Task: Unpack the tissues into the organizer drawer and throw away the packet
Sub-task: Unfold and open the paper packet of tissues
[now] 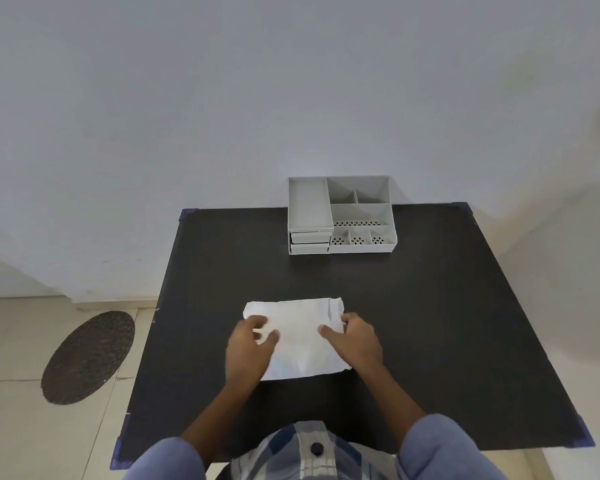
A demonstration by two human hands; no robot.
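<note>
A white tissue packet (297, 336) lies flat and crumpled near the middle of the black table (430, 323). My left hand (250, 344) grips its left edge, fingers curled over the material. My right hand (355, 339) holds its right edge, thumb on top. A grey desk organizer (340, 214) stands at the table's far edge against the wall. Its left side has stacked drawers (309, 242), and the lower ones look slightly pulled out. Several open compartments fill its right side.
A white wall rises behind the table. A dark round woven mat (89, 356) lies on the tiled floor to the left. My checked shirt and blue sleeves show at the bottom of the view.
</note>
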